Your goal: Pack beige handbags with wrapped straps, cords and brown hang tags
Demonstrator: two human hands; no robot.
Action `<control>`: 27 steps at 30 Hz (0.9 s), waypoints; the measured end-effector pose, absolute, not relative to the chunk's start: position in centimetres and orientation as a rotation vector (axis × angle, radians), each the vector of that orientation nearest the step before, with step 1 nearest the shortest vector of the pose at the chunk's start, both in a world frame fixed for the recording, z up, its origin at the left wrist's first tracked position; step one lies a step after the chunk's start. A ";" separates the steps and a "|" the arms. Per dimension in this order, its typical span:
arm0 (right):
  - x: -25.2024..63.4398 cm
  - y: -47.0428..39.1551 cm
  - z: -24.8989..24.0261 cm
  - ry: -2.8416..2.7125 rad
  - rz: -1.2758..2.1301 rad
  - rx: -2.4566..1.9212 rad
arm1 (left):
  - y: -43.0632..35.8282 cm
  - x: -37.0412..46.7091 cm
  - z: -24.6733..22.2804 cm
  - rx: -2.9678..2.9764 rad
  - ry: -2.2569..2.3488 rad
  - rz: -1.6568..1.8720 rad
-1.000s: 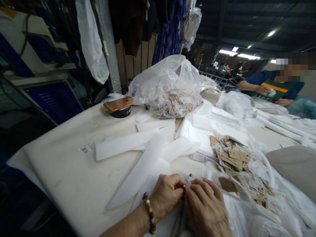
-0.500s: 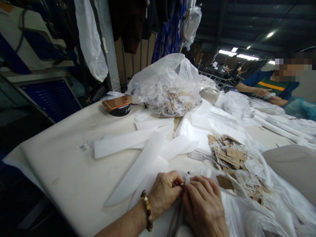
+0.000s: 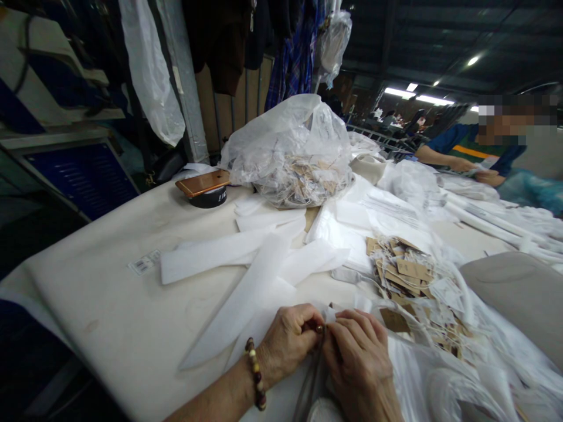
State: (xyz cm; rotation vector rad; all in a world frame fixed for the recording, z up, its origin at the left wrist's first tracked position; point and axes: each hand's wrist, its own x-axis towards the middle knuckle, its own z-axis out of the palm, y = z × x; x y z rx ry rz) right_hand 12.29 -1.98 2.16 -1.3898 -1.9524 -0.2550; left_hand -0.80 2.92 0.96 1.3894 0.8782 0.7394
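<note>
Low in the head view, my left hand [image 3: 288,340], with a beaded bracelet [image 3: 255,375] on its wrist, is closed in a pinch. A small shiny gold-coloured metal piece [image 3: 319,329] shows at its fingertips. Right beside it, my right hand [image 3: 360,357] is closed too, fingertips almost touching the left ones. What the right fingers hold is hidden. A thin greyish strap [image 3: 313,378] runs down between the hands. Long white foam strips [image 3: 237,310] lie crossed beyond the left hand. Several brown cardboard tags [image 3: 413,269] with white strings are heaped beyond the right hand.
At the back of the table [image 3: 97,264] sits a clear plastic bag [image 3: 290,129] full of tags. A copper-coloured phone [image 3: 202,183] rests on a black round object [image 3: 209,197]. Plastic bags [image 3: 413,181] cover the right side. A person [image 3: 466,152] works across the table.
The whole view has shifted slightly, so the scene sits a little further left. Both hands keep their pinch at nearly the same place, with the metal piece showing slightly more.
</note>
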 end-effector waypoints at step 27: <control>12.6 -2.1 2.1 -2.075 -0.261 -1.401 | 2.6 -0.5 1.5 1.453 0.981 0.832</control>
